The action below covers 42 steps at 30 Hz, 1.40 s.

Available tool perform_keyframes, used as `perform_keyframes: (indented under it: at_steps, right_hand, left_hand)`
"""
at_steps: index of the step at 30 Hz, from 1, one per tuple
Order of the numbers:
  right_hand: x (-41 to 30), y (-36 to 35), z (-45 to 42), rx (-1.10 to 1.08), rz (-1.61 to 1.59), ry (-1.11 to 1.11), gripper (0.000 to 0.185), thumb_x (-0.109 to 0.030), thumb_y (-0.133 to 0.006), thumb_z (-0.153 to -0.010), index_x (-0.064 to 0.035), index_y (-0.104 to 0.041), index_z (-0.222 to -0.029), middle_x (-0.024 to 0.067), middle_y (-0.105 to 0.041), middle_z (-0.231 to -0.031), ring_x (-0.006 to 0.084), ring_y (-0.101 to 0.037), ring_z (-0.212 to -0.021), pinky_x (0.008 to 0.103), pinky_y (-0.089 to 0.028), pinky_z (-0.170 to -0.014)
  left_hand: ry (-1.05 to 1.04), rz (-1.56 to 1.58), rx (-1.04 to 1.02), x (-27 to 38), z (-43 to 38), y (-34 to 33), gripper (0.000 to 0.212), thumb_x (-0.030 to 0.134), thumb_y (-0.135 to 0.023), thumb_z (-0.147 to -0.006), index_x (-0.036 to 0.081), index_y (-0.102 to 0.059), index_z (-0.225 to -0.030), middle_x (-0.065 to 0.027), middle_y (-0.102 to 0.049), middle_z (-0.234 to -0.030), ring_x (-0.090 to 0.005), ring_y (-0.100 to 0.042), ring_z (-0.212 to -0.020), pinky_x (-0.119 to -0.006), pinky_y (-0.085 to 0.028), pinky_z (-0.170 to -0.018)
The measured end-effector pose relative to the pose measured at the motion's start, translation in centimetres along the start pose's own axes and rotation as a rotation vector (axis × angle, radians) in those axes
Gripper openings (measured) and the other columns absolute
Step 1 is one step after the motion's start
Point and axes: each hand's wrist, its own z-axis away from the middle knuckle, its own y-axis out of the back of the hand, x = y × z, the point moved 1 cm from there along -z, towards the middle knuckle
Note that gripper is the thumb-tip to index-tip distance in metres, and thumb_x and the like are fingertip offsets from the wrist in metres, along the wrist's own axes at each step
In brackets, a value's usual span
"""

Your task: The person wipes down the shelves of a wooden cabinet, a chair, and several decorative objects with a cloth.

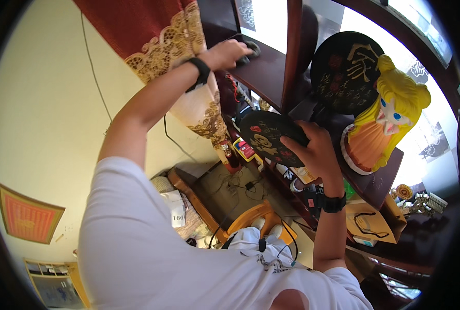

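My left hand [227, 54] reaches to a dark wooden shelf board [267, 64] and presses a dark grey cloth [250, 52] onto it. In my right hand [316, 155] is a round black decorative plaque [273, 137] with gold and red characters, gripped by its edge with the thumb across its face. It is held in front of the shelving, below the shelf board. A larger round black plaque [344, 73] stands upright on the shelf to the right. Partly in front of it is a doll-shaped figurine [389, 116] with yellow hair and an orange dress.
My feet stand on a wooden chair [259, 221]. A red curtain with gold lace [175, 33] hangs beside my left forearm. Lower shelves hold a yellow-rimmed box [244, 149] and a paper bag [369, 221]. Cables [234, 186] lie on the floor near a wooden bed frame [195, 201].
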Motion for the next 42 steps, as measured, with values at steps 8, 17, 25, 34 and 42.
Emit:
perform_keyframes:
  at_steps: [8, 17, 25, 34, 42]
  right_hand:
    - [0.4, 0.5, -0.2, -0.025, -0.095, -0.073, 0.031, -0.026, -0.076, -0.086, 0.0004, -0.070, -0.101, 0.0197, -0.069, -0.085, 0.0337, -0.067, -0.077, 0.0387, -0.051, -0.071]
    - [0.8, 0.3, -0.3, -0.028, -0.048, -0.082, 0.034, -0.026, -0.078, -0.086, 0.0014, -0.070, -0.104, 0.0192, -0.071, -0.088, 0.0315, -0.069, -0.080, 0.0373, -0.052, -0.073]
    - [1.4, 0.9, -0.1, -0.020, -0.129, -0.130, 0.032, -0.024, -0.076, -0.088, 0.0030, -0.069, -0.104, 0.0199, -0.072, -0.086, 0.0291, -0.073, -0.076, 0.0354, -0.053, -0.068]
    - [0.0, -0.3, -0.6, -0.001, -0.328, -0.071, 0.029, -0.021, -0.074, -0.090, 0.0026, -0.069, -0.106, 0.0173, -0.072, -0.084, 0.0224, -0.074, -0.076, 0.0321, -0.053, -0.067]
    - [1.2, 0.2, -0.3, -0.016, -0.170, -0.057, 0.030, -0.022, -0.075, -0.088, 0.0016, -0.069, -0.105, 0.0191, -0.073, -0.090, 0.0286, -0.074, -0.079, 0.0359, -0.054, -0.070]
  left_hand:
    - [0.034, -0.150, 0.034, 3.2, 1.9, 0.1, 0.057, -0.009, -0.062, -0.080, 0.009, -0.060, -0.135, -0.0052, -0.065, -0.122, -0.0300, -0.064, -0.104, -0.040, -0.056, -0.091]
    - [0.194, -0.262, 0.085, -7.1, -0.8, -4.3, 0.037, 0.004, -0.053, -0.093, 0.015, -0.062, -0.127, -0.0046, -0.064, -0.119, -0.0329, -0.065, -0.103, -0.043, -0.059, -0.087]
    - [0.318, -0.036, -0.093, -4.2, 4.6, -0.8, 0.048, -0.008, -0.060, -0.078, 0.010, -0.065, -0.123, -0.0118, -0.064, -0.117, -0.0369, -0.062, -0.112, -0.047, -0.051, -0.095]
    - [0.343, -0.133, -0.065, -2.6, 5.4, -0.1, 0.036, -0.003, -0.064, -0.078, 0.005, -0.065, -0.113, -0.0128, -0.063, -0.116, -0.0361, -0.063, -0.105, -0.046, -0.054, -0.092]
    - [0.172, -0.171, 0.027, 4.9, 4.4, 0.1, 0.046, 0.001, -0.070, -0.077, 0.007, -0.062, -0.122, -0.0089, -0.060, -0.116, -0.0313, -0.064, -0.099, -0.041, -0.058, -0.085]
